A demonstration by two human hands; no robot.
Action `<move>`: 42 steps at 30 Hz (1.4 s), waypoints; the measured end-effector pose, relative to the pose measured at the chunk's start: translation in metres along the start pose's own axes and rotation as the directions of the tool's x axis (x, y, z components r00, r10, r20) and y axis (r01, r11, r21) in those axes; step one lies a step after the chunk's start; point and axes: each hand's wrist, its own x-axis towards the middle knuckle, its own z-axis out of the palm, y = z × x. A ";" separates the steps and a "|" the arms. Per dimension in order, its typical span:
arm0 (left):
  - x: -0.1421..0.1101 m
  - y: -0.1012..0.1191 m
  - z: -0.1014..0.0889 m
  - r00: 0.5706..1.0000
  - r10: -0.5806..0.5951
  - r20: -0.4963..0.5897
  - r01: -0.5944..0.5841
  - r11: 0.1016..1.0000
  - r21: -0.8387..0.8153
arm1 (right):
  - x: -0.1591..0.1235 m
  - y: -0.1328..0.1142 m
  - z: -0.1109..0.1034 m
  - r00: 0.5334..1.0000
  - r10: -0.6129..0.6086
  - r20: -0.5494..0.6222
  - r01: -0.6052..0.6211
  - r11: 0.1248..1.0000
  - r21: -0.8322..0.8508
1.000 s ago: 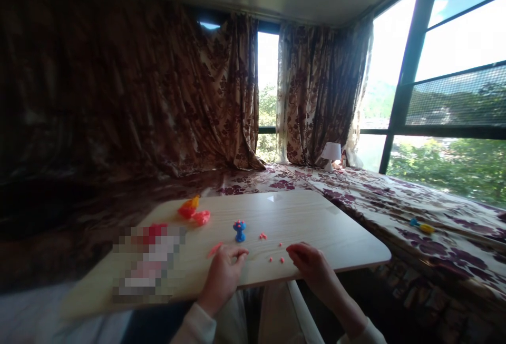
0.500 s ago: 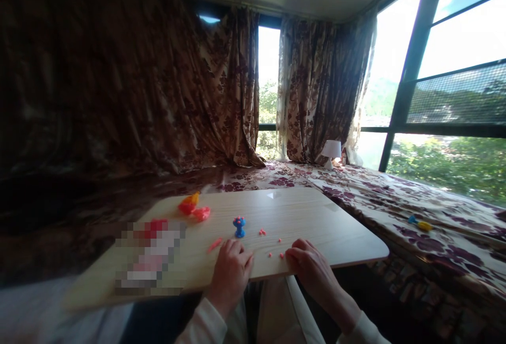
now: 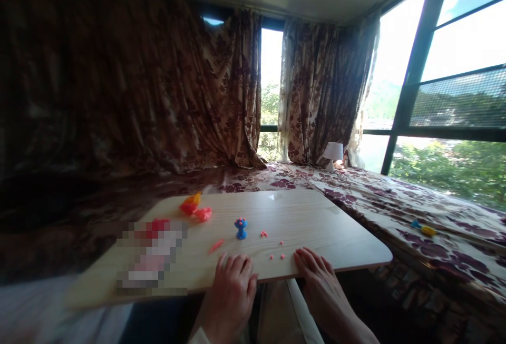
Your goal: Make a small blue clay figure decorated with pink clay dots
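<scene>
My left hand point(image 3: 234, 281) rests at the near edge of the wooden table point(image 3: 316, 217), fingers laid on the top and the thumb to the right. My right hand point(image 3: 317, 275) lies flat on the same edge, fingers stretched out, holding nothing visible. Between and beyond them are several tiny pink clay balls point(image 3: 282, 256), with a little cluster of pink bits point(image 3: 264, 234) farther back. A blue clay mushroom-like figure point(image 3: 241, 229) with pink dots on its cap stands upright beyond my left hand. Left of it lies a thin pink clay strip point(image 3: 216, 246).
Crumpled red and orange wrappers point(image 3: 192, 205) lie at the table's far left. A blurred-out pale item point(image 3: 152, 259) is nearer, beside a red piece point(image 3: 157, 225). Yellow and blue pieces point(image 3: 428, 231) lie on the flowered cover at right. A white lamp point(image 3: 334, 151) stands by the window.
Both hands have drawn back slightly towards the table edge. My right hand has moved off the small balls to the right, and its fingers have uncurled and lie flat.
</scene>
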 end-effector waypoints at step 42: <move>-0.017 0.021 0.007 0.997 0.056 0.054 -0.063 0.990 0.129 | -0.008 -0.015 0.008 0.998 -0.053 -0.035 0.047 0.987 -0.156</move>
